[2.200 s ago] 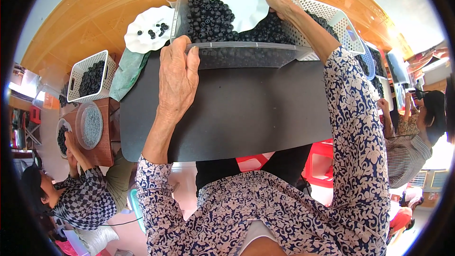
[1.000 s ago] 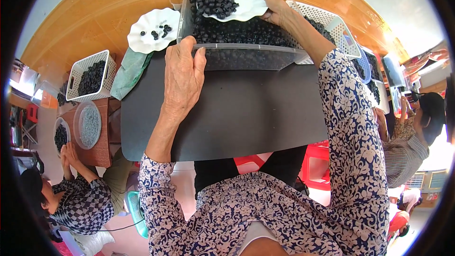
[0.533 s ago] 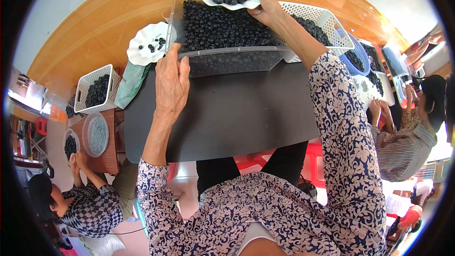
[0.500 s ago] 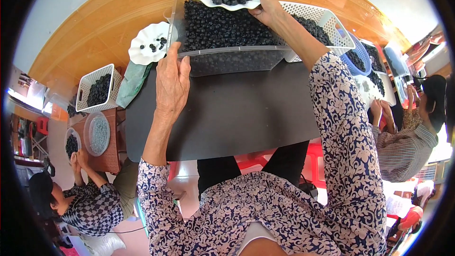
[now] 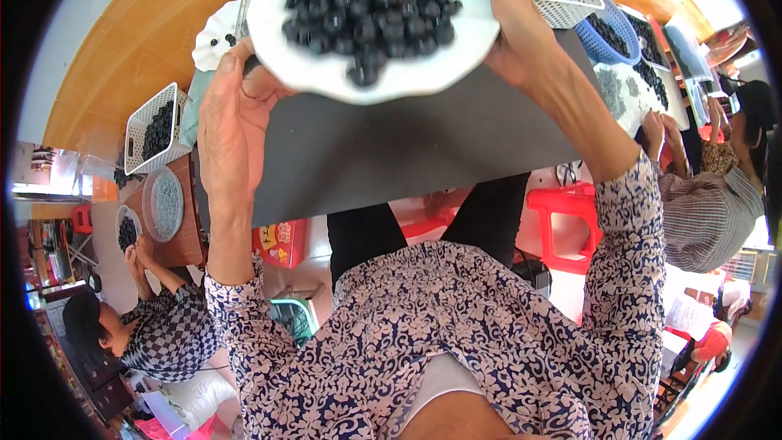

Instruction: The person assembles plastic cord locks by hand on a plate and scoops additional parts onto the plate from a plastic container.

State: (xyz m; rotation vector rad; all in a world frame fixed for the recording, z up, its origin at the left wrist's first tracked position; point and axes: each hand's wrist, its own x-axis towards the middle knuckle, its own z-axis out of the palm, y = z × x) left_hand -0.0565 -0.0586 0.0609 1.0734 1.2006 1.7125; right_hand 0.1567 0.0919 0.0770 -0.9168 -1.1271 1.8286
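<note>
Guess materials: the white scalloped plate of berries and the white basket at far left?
White scalloped plate: likely glazed ceramic or melamine; smooth, glossy, wavy rim, right hand holding it. White lattice basket: moulded plastic, judging by its uniform grid walls and matte look.

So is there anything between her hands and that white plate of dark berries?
Nothing visible. The right hand grips the white plate at its right rim, and the left hand touches its lower left edge. The dark berries are heaped on top, above the black table.
</note>
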